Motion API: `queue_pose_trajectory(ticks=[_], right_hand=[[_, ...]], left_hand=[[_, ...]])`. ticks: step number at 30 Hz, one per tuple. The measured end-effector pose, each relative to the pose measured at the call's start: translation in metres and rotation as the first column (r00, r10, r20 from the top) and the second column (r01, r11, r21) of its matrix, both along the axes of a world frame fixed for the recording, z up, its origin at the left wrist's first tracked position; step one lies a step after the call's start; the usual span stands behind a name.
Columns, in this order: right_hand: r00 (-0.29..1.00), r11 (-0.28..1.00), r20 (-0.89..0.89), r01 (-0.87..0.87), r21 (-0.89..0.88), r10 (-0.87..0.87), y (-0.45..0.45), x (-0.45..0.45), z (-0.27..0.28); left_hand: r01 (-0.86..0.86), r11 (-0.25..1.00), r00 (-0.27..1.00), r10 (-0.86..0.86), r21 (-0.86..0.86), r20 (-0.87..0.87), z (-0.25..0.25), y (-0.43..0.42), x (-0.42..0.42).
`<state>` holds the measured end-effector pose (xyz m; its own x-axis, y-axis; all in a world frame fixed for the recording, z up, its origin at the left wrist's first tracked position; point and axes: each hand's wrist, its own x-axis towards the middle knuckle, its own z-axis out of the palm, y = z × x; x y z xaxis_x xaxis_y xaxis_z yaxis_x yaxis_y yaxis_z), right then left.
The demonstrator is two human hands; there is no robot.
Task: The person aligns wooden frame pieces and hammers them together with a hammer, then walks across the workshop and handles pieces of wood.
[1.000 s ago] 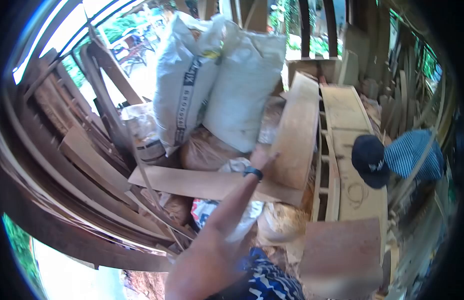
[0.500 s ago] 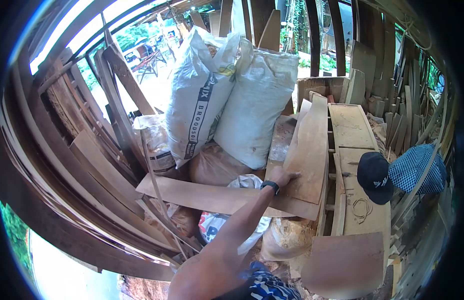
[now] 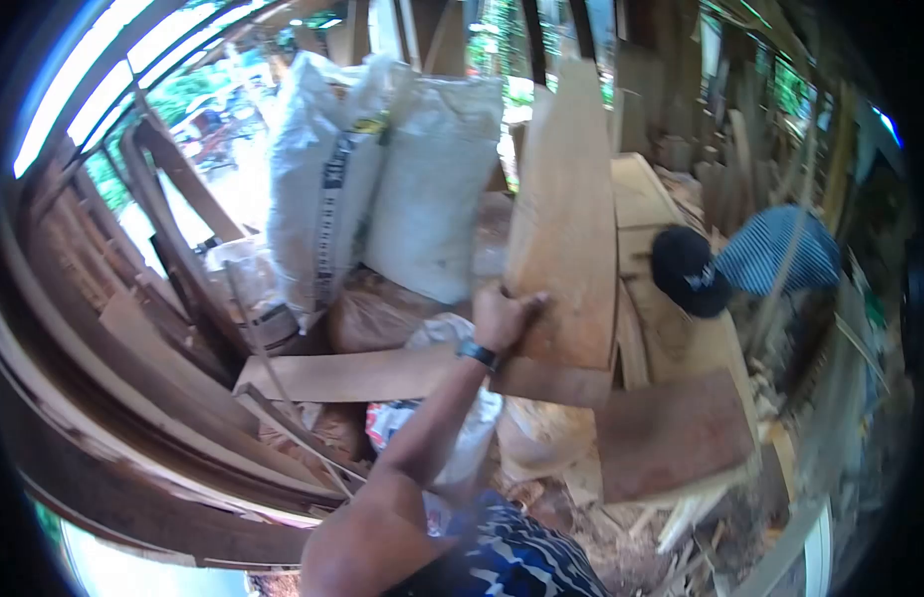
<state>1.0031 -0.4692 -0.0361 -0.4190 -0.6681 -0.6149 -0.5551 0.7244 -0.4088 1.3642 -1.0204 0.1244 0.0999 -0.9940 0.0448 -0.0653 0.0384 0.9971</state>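
Observation:
My left hand [image 3: 506, 316], with a dark watch on its wrist, is closed on the left edge of a broad wooden board [image 3: 566, 199]. The thumb lies over the board's upper face, while the other fingers are largely hidden by its edge. The board's far end is raised, standing in front of the posts at the back. Under the hand and forearm, a long narrow plank [image 3: 347, 378] runs crosswise over bags. My right hand is out of view.
Two full white sacks [image 3: 432, 189] stand behind the plank. A brown rectangular panel [image 3: 673, 435] rests on the near end of a pale wooden surface [image 3: 676, 348]. A dark cap [image 3: 689, 271] and blue checked cloth [image 3: 780, 254] are on the right. Timber leans along both sides; scraps litter the floor.
The broad board's far end has been lifted from the stack, with my left hand gripping its edge. My view has turned right, so the sacks and cap appear farther left.

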Motion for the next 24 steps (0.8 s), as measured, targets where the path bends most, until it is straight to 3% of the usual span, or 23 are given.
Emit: queue_pose_trajectory(ticks=[2,3,5,7,8,9,10,11,12,13,15,16,17,18,20,21,22,23,24], right_hand=[[1.000,0.999,-0.021,0.018,-0.045,-0.019,0.034,0.004,-0.005],[0.998,0.971,0.016,0.059,-0.233,-0.057,0.053,0.007,-0.020],[0.987,0.975,0.004,0.158,-0.154,-0.159,0.066,0.019,-0.003],[0.981,0.987,-0.110,0.162,-0.009,-0.162,0.068,0.025,0.034],[0.946,0.913,-0.027,0.305,-0.271,-0.324,0.113,-0.008,-0.048],[0.957,0.938,-0.239,0.077,-0.337,-0.164,0.109,0.010,0.001],[0.921,0.948,-0.352,0.051,-0.314,-0.167,0.115,0.016,0.020],[0.914,0.896,-0.195,0.274,-0.351,-0.356,0.120,0.026,0.041],[0.915,0.893,-0.202,0.260,-0.367,-0.349,0.127,0.033,0.066],[0.883,0.869,-0.186,0.350,-0.350,-0.431,0.138,0.041,0.082],[0.862,0.788,-0.202,0.300,-0.537,-0.466,0.175,0.051,0.086],[0.833,0.768,-0.202,0.344,-0.540,-0.515,0.187,0.064,0.101],[0.801,0.744,-0.201,0.387,-0.544,-0.564,0.198,0.078,0.116],[0.770,0.724,-0.201,0.428,-0.541,-0.606,0.214,0.088,0.118],[0.655,0.555,-0.069,0.573,-0.603,-0.752,0.251,0.114,0.114],[0.639,0.562,-0.082,0.600,-0.569,-0.765,0.268,0.126,0.118],[0.557,0.489,-0.094,0.620,-0.613,-0.825,0.275,0.136,0.113],[0.462,0.452,-0.121,0.719,-0.528,-0.878,0.292,0.151,0.116],[0.434,0.512,-0.272,0.721,-0.466,-0.859,0.302,0.166,0.130]], left_hand=[[0.047,0.999,0.995,-0.047,0.005,-0.086,0.034,0.029,-0.018],[0.060,0.998,0.994,-0.062,-0.026,-0.086,0.041,0.041,-0.025],[0.098,0.993,0.991,-0.103,-0.060,-0.089,0.061,0.074,-0.041],[0.141,0.990,0.989,-0.141,-0.011,0.053,0.079,0.110,-0.064],[0.179,0.980,0.976,-0.187,-0.081,-0.111,0.069,0.123,-0.080],[0.212,0.974,0.968,-0.221,-0.080,-0.116,0.064,0.139,-0.096],[0.273,0.954,0.933,-0.294,-0.123,-0.208,0.062,0.156,-0.112],[0.331,0.929,0.883,-0.367,-0.166,-0.293,0.057,0.174,-0.126],[0.386,0.916,0.898,-0.401,-0.114,-0.179,0.052,0.188,-0.140],[0.426,0.898,0.881,-0.439,-0.110,-0.176,0.061,0.212,-0.151],[0.557,0.804,0.764,-0.595,-0.209,-0.252,0.086,0.266,-0.171],[0.669,0.713,0.607,-0.686,-0.208,-0.401,0.076,0.280,-0.192],[0.707,0.679,0.573,-0.715,-0.201,-0.399,0.065,0.298,-0.208],[0.713,0.672,0.601,-0.733,-0.199,-0.320,0.061,0.319,-0.222],[0.751,0.630,0.616,-0.777,-0.197,-0.132,0.049,0.357,-0.247],[0.806,0.558,0.565,-0.825,-0.196,-0.024,0.040,0.377,-0.260],[0.888,0.382,0.366,-0.924,-0.254,-0.109,0.038,0.395,-0.270],[0.929,0.242,0.168,-0.950,-0.279,-0.264,0.022,0.414,-0.283],[0.950,0.208,-0.041,-0.652,-0.231,-0.757,0.032,0.438,-0.301]])
